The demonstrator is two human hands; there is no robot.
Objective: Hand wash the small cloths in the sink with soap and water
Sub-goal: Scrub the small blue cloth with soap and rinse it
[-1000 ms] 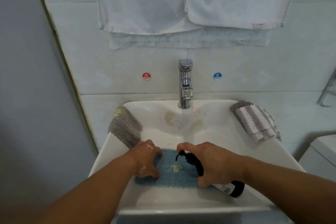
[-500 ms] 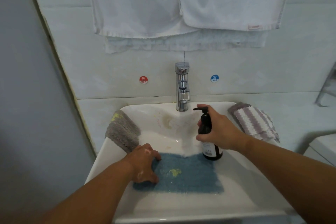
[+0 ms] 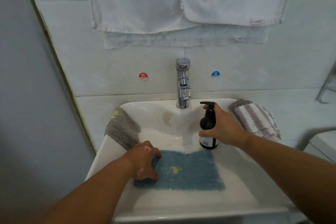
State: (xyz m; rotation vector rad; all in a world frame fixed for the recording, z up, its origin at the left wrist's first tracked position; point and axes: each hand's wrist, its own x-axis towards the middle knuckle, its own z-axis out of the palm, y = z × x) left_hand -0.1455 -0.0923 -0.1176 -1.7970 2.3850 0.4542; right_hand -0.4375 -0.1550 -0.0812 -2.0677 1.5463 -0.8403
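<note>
While the left hand (image 3: 145,162) keeps its bent fingers clamped on the left edge of the blue cloth (image 3: 189,172), same spot as 1 s ago, that cloth lies flat on the near floor of the sink (image 3: 181,214), lower centre of frame. Yellow soap blob (image 3: 175,169) sits left of its middle. Bare white basin runs between the cloth and the front rim, and along the cloth's right edge.

Change: the soap bottle (image 3: 208,125) was tipped low over the cloth 1 s back. It's now upright just beyond the cloth's far right corner, about where it was 0.5 s ago; can't tell if the base is set down. Right hand (image 3: 223,129) wraps the body, forefinger over the pump head.

Grey cloth (image 3: 123,129) drapes over the left rim, just beside the left hand. Striped cloth (image 3: 254,118) lies at the right rim behind the right hand. Open basin lies between the blue cloth and the faucet (image 3: 183,85), centre back. White towels (image 3: 138,0) hang along the top of frame.
</note>
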